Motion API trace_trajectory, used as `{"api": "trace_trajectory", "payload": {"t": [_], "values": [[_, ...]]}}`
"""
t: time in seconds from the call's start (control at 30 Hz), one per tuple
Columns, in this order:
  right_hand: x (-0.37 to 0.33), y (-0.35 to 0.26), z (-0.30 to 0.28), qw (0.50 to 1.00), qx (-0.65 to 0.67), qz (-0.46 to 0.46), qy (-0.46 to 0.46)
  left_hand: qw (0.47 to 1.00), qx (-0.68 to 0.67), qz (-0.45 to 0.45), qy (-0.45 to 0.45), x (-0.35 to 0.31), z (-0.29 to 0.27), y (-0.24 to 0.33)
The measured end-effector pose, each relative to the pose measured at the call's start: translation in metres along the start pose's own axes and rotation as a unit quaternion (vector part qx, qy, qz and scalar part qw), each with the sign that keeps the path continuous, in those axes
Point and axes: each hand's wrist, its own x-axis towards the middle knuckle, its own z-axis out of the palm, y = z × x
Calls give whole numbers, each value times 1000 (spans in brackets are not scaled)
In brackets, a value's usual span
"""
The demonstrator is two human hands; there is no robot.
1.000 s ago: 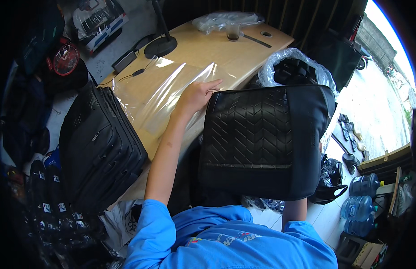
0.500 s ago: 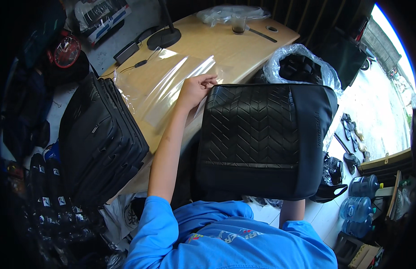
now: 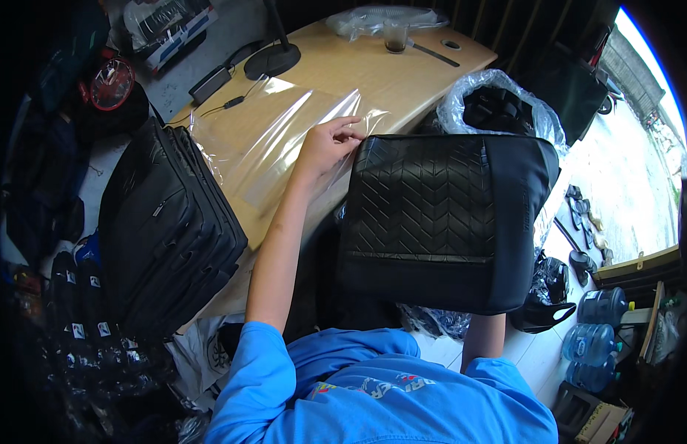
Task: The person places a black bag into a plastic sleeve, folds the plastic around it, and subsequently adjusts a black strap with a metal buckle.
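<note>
A black backpack (image 3: 425, 200) with an embossed chevron panel is held up in front of me, over the table's near right edge. My right forearm (image 3: 484, 334) goes up beneath it; the bag hides that hand. At the bag's upper left corner is my left hand (image 3: 325, 148), its index finger stretched out and apart from the lower fingers, which touch the corner. Under and beside this hand, a clear plastic sleeve (image 3: 273, 144) lies flat on the wooden table (image 3: 343, 63), its right edge slightly raised near my fingertips.
Several black bags (image 3: 169, 222) stand stacked on the left. A lamp base (image 3: 273, 61), a glass (image 3: 395, 38) and bundled plastic (image 3: 384, 22) are on the table. Behind the backpack sits a plastic-lined container (image 3: 458, 96) of black items. Water jugs (image 3: 591, 344) stand at right.
The backpack has shifted slightly up and to the right, its lower edge rising. The left hand has moved a little right, with its index finger now parted from the others.
</note>
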Motion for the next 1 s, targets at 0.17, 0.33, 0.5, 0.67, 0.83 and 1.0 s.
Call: {"api": "trace_trajectory", "payload": {"t": [0.17,0.33,0.5,0.67,0.83,1.0], "values": [[13,-18,-8,999,-37,-5,3,999,7,37,15,0,-8,-1],[20,-43,-23,991,-132,-3,8,994,54,86,31,6,-8,-1],[12,-79,-16,966,-240,-42,-83,983,135,101,70,-4,-1,7],[9,-106,0,924,-352,53,-142,978,172,95,73,-11,3,15],[7,-104,19,901,-404,88,-133,979,160,100,83,-13,5,13],[-7,-95,22,953,-291,50,-74,964,191,166,83,-10,1,25]]}}
